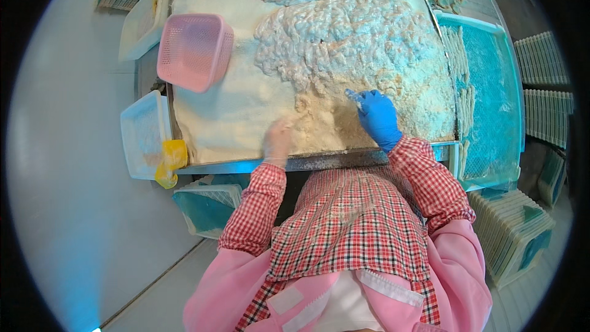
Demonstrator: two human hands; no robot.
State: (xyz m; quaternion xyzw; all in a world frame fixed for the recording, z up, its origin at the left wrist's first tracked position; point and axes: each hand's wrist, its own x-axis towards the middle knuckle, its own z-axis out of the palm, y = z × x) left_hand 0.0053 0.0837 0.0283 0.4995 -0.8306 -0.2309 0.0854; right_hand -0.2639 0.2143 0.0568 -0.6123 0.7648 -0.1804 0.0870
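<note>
I'm seemingly working crumbs (332,124) by the worktop's (335,160) near edge; left hand (279,140), right hand (379,118): grips unclear; next likely calls for lightness.

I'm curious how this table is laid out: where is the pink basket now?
In the head view, the pink basket sits at upper left, by the left edge of the table, left of the larger pale heap.

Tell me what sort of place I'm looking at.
Probably a food-processing workroom: wet, pale pieces heaped beside crumb-like powder on a worktable, stacked mesh trays nearby, and a blue glove on the worker's right hand.
</note>
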